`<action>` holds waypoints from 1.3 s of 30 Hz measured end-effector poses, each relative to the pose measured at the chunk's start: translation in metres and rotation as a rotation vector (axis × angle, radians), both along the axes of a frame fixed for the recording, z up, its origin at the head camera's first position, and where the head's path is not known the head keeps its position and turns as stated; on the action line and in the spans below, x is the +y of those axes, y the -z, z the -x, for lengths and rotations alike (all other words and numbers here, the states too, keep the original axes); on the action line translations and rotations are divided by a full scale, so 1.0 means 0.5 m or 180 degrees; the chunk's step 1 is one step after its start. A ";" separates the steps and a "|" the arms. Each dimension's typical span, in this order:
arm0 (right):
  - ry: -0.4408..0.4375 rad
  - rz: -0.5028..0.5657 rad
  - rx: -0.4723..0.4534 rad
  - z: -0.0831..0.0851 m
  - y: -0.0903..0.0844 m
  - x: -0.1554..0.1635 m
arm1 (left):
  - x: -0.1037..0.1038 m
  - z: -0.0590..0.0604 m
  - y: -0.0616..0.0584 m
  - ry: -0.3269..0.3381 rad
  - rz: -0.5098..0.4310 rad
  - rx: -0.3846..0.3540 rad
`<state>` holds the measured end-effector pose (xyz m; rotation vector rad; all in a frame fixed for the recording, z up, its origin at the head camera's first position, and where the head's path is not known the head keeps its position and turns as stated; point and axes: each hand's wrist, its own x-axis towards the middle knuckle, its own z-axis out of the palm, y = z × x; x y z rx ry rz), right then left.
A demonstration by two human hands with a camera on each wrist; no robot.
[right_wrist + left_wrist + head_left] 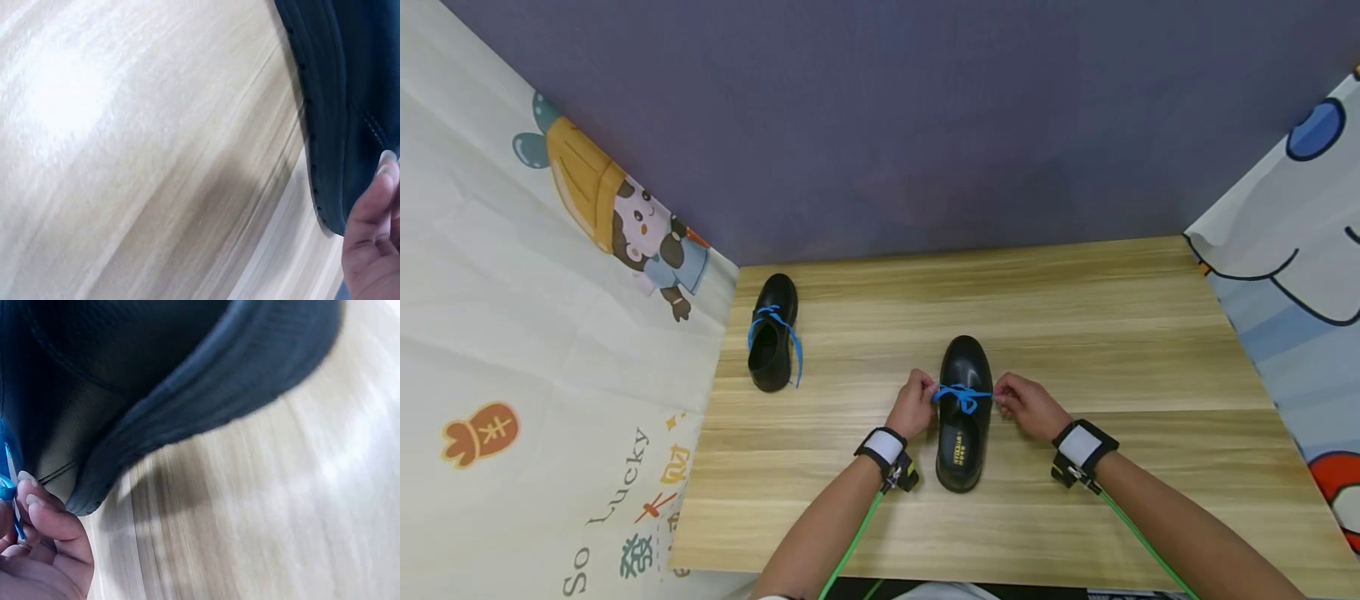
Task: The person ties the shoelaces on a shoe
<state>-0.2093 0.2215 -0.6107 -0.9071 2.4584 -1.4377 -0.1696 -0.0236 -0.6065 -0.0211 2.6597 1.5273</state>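
On the tabletop (1112, 333): shoe (966, 360), long axis 12–6 o'clock; left hand (914, 406) at 9, right hand (1032, 407) at 3, equally near, fingers pinching lace (962, 392).

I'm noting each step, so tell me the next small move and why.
Probably draw both hands gently outward to snug the lace: the left hand and right hand pinch the blue lace on opposite sides of the nearer black shoe, and loops gather at its middle.

Printed cloth (550, 333) beside wooden table (1112, 333)
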 end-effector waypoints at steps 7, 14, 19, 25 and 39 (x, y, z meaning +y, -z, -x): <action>0.0436 -0.0071 0.0318 -0.021 -0.027 -0.028 | 0.004 -0.013 -0.006 -0.0246 -0.0038 0.0102; 0.0201 -0.0394 0.0078 -0.044 -0.058 -0.077 | 0.004 -0.020 -0.016 -0.0234 -0.0095 0.0037; 0.0307 -0.0353 0.0078 -0.048 -0.048 -0.077 | 0.004 -0.025 -0.018 0.0102 -0.0024 0.0061; 0.0333 -0.0182 0.0059 -0.041 -0.047 -0.066 | 0.001 -0.039 -0.020 0.0120 0.0151 0.0332; 0.0251 -0.0067 0.0490 -0.035 -0.050 -0.055 | 0.005 -0.044 -0.035 -0.0389 -0.0461 0.0176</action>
